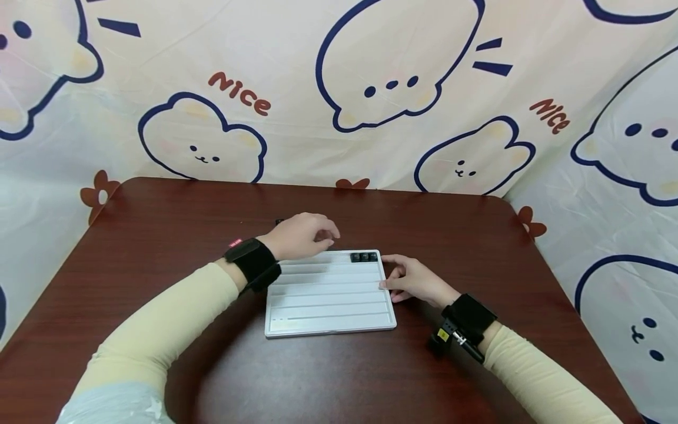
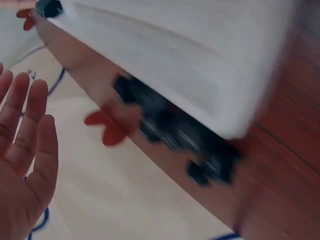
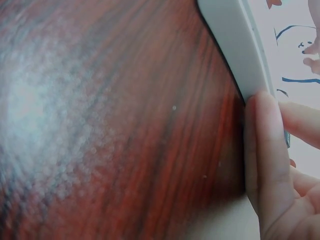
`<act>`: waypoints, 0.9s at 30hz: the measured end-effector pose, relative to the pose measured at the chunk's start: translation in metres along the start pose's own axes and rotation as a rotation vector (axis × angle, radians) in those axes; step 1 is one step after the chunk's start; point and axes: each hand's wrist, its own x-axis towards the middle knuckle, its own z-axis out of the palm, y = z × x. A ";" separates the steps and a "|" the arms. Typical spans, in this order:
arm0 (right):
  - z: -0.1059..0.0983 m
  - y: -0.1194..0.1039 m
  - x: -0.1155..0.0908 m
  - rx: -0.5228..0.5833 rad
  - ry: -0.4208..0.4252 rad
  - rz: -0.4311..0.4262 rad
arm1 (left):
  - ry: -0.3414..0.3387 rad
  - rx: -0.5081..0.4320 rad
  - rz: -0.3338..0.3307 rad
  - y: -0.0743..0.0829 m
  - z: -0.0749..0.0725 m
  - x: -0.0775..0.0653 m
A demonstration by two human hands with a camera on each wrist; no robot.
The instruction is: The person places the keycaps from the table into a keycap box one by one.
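Observation:
A white grooved board (image 1: 328, 300) lies on the brown table. Three small black cubes (image 1: 364, 257) sit in a row in its far right corner. My left hand (image 1: 304, 235) is held above the board's far left edge, its fingers loosely bent in the head view and holding nothing. More black cubes (image 2: 175, 135) lie loose beyond that edge, blurred in the left wrist view and mostly hidden by the left hand in the head view. At the right edge of the board, my right hand (image 1: 413, 280) grips it between thumb and fingers, with the index finger near the far corner.
The brown wooden table (image 1: 450, 229) reaches well past the board on every side. Behind and beside it hangs a pale curtain (image 1: 296, 53) printed with cartoon bears. Each wrist wears a black strap (image 1: 254, 263) with a camera.

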 end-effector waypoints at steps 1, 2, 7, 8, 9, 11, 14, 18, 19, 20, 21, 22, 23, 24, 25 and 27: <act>-0.001 -0.001 0.000 -0.001 0.001 0.000 | 0.005 -0.005 0.002 -0.004 -0.003 -0.003; -0.001 -0.001 0.000 -0.001 0.002 0.000 | 0.011 -0.010 0.008 -0.008 -0.006 -0.006; -0.003 -0.003 0.000 0.008 0.004 0.000 | 0.049 -0.023 0.031 -0.029 -0.020 -0.025; -0.002 -0.003 0.000 0.009 0.004 0.001 | 0.057 -0.024 0.034 -0.033 -0.023 -0.029; -0.002 -0.003 -0.001 0.009 0.003 0.002 | 0.064 -0.023 0.034 -0.037 -0.024 -0.034; -0.001 -0.002 -0.001 0.009 0.000 0.007 | 0.074 -0.023 0.019 -0.045 -0.027 -0.044; 0.002 -0.001 -0.002 0.007 -0.005 0.012 | 0.089 -0.025 -0.024 -0.056 -0.030 -0.059; 0.002 0.000 -0.002 0.008 -0.002 0.013 | 0.107 -0.010 -0.095 -0.067 -0.032 -0.073; 0.002 0.000 -0.002 0.008 -0.001 0.012 | 0.109 -0.003 -0.108 -0.069 -0.032 -0.075; 0.002 0.000 -0.002 0.006 0.001 0.012 | 0.109 0.003 -0.121 -0.070 -0.032 -0.077; 0.002 0.000 -0.002 0.005 0.002 0.012 | 0.107 0.007 -0.130 -0.071 -0.032 -0.078; 0.002 0.000 -0.002 0.004 0.003 0.012 | 0.105 0.012 -0.134 -0.072 -0.031 -0.078; 0.002 0.000 -0.001 0.004 0.003 0.011 | 0.103 0.015 -0.137 -0.073 -0.031 -0.078; 0.002 0.000 -0.001 0.005 0.003 0.011 | 0.102 0.018 -0.139 -0.073 -0.030 -0.078; 0.002 0.000 -0.001 0.006 0.003 0.011 | 0.101 0.021 -0.141 -0.073 -0.029 -0.078; 0.001 -0.001 0.000 0.009 0.004 0.010 | 0.099 0.026 -0.147 -0.072 -0.028 -0.076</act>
